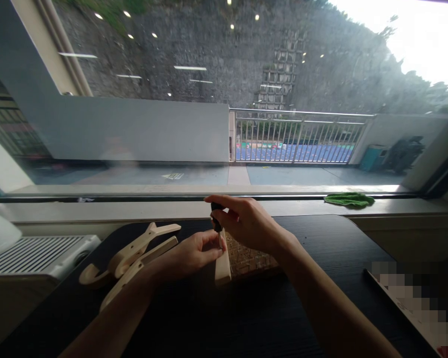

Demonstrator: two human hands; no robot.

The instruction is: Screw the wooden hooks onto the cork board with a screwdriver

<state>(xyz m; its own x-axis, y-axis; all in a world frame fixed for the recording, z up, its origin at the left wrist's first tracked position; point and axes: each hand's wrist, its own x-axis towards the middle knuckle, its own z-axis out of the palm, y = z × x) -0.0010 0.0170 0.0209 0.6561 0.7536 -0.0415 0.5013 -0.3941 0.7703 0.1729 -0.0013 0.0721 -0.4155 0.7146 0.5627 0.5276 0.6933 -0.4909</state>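
My right hand (pixel 246 219) is closed around the black handle of a screwdriver (pixel 217 219), which stands nearly upright. Its metal shaft points down at a pale wooden strip (pixel 223 268) along the left side of a brown woven-looking panel (pixel 249 256). Beside that strip, the fingers of my left hand (pixel 199 251) are pinched around the shaft's lower end; whatever sits at the tip is hidden by them. Left of my left hand, several pale shaped wooden pieces (pixel 132 253) lie in a loose pile, some with drilled holes and one with a curled end.
The work lies on a dark table (pixel 216 323) with rounded far corners. Behind it runs a window sill (pixel 164 211) with a green cloth (pixel 349 200) on it. A white slatted radiator-like unit (pixel 41 253) stands at the left. At the lower right is a partly blurred board (pixel 403 308).
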